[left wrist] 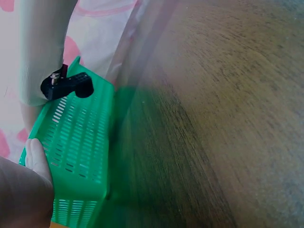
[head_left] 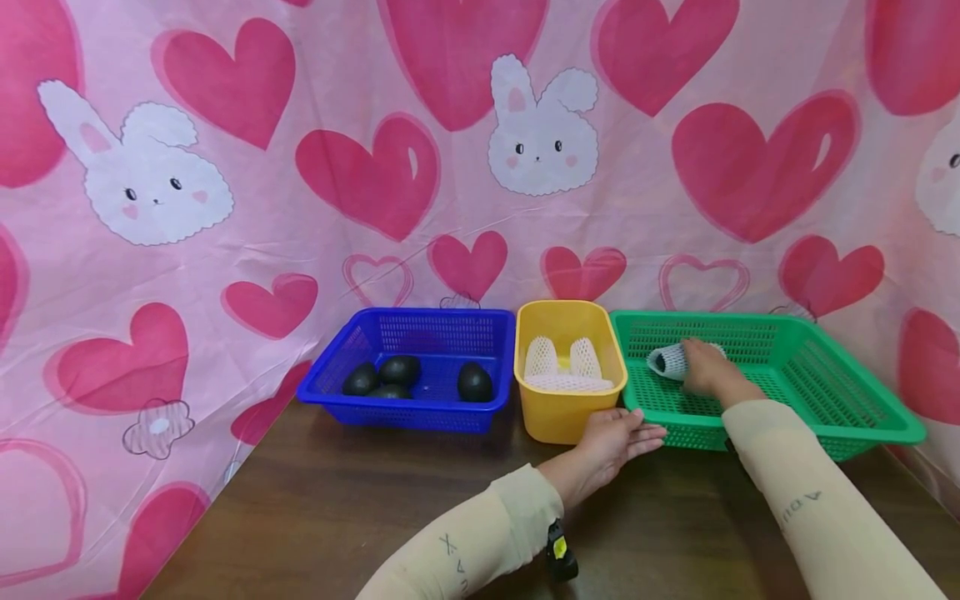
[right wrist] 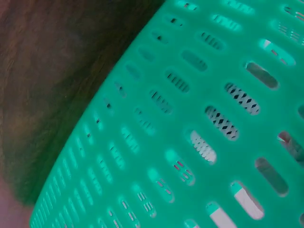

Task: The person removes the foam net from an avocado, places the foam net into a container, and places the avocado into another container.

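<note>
Inside the green basket, my right hand grips a dark avocado in a white foam net sleeve. The avocado's dark end shows at the sleeve's left opening. Through the basket's slots in the right wrist view, the white netting appears over something dark. My left hand has its fingers extended at the green basket's front left corner, right beside the yellow bin. In the left wrist view its fingers lie along the basket's rim.
Several empty-looking white foam net sleeves stand and lie in the yellow bin. Left of it, a blue basket contains several dark avocados. All three containers sit in a row on the brown wooden table, before a pink heart-print cloth.
</note>
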The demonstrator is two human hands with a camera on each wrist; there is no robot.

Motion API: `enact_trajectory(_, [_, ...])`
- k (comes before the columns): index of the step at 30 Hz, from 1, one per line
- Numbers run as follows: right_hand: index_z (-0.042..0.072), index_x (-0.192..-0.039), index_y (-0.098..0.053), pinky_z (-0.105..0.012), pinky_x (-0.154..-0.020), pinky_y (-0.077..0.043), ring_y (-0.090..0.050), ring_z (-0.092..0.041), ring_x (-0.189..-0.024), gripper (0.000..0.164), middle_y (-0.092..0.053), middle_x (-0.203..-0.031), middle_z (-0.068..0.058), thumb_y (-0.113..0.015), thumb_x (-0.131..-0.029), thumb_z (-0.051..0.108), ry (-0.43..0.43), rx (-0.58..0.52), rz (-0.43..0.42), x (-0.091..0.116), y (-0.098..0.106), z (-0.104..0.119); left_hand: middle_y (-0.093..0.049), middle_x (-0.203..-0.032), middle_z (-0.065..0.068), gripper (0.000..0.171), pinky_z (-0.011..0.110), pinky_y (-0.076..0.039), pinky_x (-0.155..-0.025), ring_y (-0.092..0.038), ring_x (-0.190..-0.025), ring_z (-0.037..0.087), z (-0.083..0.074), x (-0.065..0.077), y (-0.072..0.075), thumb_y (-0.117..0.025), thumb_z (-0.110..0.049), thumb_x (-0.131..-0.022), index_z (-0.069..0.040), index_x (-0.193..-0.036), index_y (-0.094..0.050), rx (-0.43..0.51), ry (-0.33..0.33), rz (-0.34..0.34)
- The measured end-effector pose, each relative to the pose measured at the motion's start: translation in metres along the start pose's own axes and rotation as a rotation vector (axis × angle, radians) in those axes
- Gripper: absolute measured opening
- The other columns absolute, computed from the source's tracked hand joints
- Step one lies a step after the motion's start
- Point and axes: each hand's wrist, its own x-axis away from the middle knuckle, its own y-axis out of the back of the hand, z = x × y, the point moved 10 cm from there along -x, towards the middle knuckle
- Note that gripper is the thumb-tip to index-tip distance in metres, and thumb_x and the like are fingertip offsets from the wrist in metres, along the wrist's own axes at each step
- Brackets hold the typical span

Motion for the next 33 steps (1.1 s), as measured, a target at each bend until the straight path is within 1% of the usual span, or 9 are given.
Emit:
enact_trajectory(3, [-0.018,-0.140,-0.027,-0.069,-0.096,-0.031,-0.026,-0.061,-0.124,0.087,-0.026,-0.140,-0.043,-0.079,-0.073,-0.002,-0.009,0.045,0.004,0.003,-0.001,0.001,-0.070,-0.091,0.017,0.015,0.037,-0.054,-0.081,-0.070,-0.091,0.028,0.000,-0.001,0.000,-0.053,-0.013,-0.100,0.001,-0.099,-0.060,0.000,-0.001,0.001])
enact_trajectory(8, [-0.016,-0.140,-0.029,-0.068,-0.092,-0.032,-0.028,-0.061,-0.119,0.077,-0.030,-0.134,-0.042,-0.073,-0.079,-0.002,-0.032,0.102,-0.027,0.006,0.004,0.002,-0.070,-0.091,0.017,0.014,0.037,-0.054,-0.081,-0.070,-0.091,0.028,-0.001,-0.002,0.001,-0.053,-0.012,-0.100,0.000,-0.099,-0.060,0.007,0.003,-0.007])
enact_trajectory(14, [-0.019,-0.136,-0.035,-0.067,-0.089,-0.035,-0.032,-0.059,-0.115,0.065,-0.033,-0.125,-0.043,-0.067,-0.083,0.000,-0.038,0.124,-0.056,0.006,0.007,0.001,-0.070,-0.091,0.017,0.013,0.037,-0.054,-0.081,-0.070,-0.091,0.028,-0.001,-0.001,0.001,-0.055,-0.012,-0.099,0.000,-0.098,-0.060,0.016,0.002,-0.010])
enact_trajectory(19, [-0.020,-0.130,-0.042,-0.066,-0.087,-0.036,-0.035,-0.057,-0.109,0.057,-0.035,-0.117,-0.041,-0.067,-0.083,0.002,-0.047,0.121,-0.076,0.006,0.009,0.000,-0.070,-0.091,0.017,0.014,0.037,-0.054,-0.081,-0.070,-0.091,0.028,0.001,-0.001,0.001,-0.055,-0.012,-0.099,0.000,-0.098,-0.060,0.021,0.007,-0.006])
enact_trajectory(22, [-0.020,-0.127,-0.044,-0.066,-0.087,-0.036,-0.034,-0.056,-0.108,0.056,-0.035,-0.117,-0.040,-0.069,-0.081,0.002,-0.048,0.118,-0.092,0.007,0.011,0.000,-0.070,-0.092,0.017,0.014,0.037,-0.054,-0.081,-0.069,-0.092,0.028,0.001,-0.001,0.001,-0.055,-0.013,-0.099,0.000,-0.098,-0.060,0.021,0.008,-0.004])
enact_trajectory(26, [-0.020,-0.125,-0.044,-0.065,-0.088,-0.036,-0.037,-0.056,-0.110,0.058,-0.037,-0.122,-0.042,-0.073,-0.078,0.000,-0.029,0.082,-0.089,0.006,0.010,0.001,-0.070,-0.092,0.017,0.014,0.038,-0.054,-0.082,-0.069,-0.092,0.028,0.001,-0.001,0.001,-0.055,-0.012,-0.099,0.000,-0.098,-0.060,0.020,0.003,-0.007])
enact_trajectory(30, [-0.018,-0.132,-0.037,-0.065,-0.088,-0.038,-0.042,-0.056,-0.110,0.068,-0.040,-0.124,-0.043,-0.074,-0.078,0.000,-0.018,0.048,-0.045,0.006,0.003,0.001,-0.070,-0.092,0.017,0.013,0.039,-0.054,-0.082,-0.069,-0.092,0.029,0.001,0.000,0.001,-0.055,-0.012,-0.099,0.000,-0.098,-0.060,0.022,0.002,-0.008])
enact_trajectory(33, [-0.016,-0.137,-0.034,-0.067,-0.088,-0.037,-0.039,-0.058,-0.112,0.072,-0.036,-0.126,-0.044,-0.074,-0.080,0.003,-0.025,0.073,-0.029,0.007,0.000,-0.001,-0.070,-0.092,0.017,0.013,0.038,-0.054,-0.082,-0.069,-0.092,0.029,0.000,0.000,0.000,-0.055,-0.012,-0.099,0.000,-0.098,-0.060,0.023,0.003,-0.003])
